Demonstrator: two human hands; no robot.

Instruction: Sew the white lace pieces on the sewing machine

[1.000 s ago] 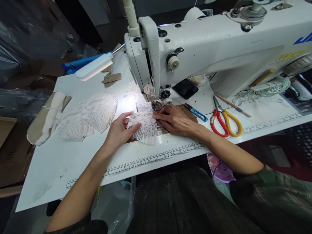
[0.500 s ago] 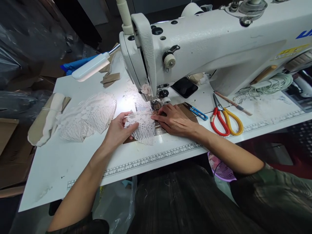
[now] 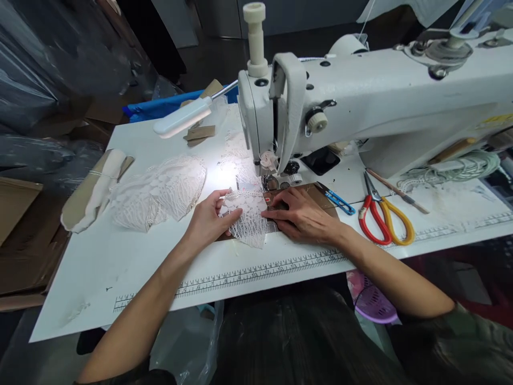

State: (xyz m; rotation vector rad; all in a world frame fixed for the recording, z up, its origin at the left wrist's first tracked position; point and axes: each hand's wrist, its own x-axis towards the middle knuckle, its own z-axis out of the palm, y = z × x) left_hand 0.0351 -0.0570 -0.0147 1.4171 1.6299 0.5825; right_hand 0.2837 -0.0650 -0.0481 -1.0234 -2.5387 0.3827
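Step in hand: feeding a small white lace piece (image 3: 248,216) under the presser foot (image 3: 271,183) of the white industrial sewing machine (image 3: 360,107).
Lace piece, place: flat on the counter (image 3: 132,267), just in front of the needle area, its far edge at the foot, lit by the machine lamp (image 3: 182,116).
Left hand (image 3: 208,219): grip pinched on the lace's left edge, thumb on top, fingers curled under the fold.
Right hand (image 3: 304,216): grip not closed; fingers spread flat, pressing the lace's right edge and the brown sheet (image 3: 320,195) beneath onto the counter.
Doing it well (judgement): keep the lace taut between both hands, edge square to the foot; right fingertips lie close to the needle, so guide from the side, not the front; open mesh may snag or bunch, so feed slowly.
Nearby: stack of lace pieces (image 3: 160,190) to the left; blue thread snips (image 3: 339,202) and red-and-yellow scissors (image 3: 385,216) to the right, untouched.
Change from earlier frames: hands, lace and tools hold the same arrangement; the view has shifted, so the machine sits further right and lower in frame. Left thumb seems to lie slightly further over the lace.
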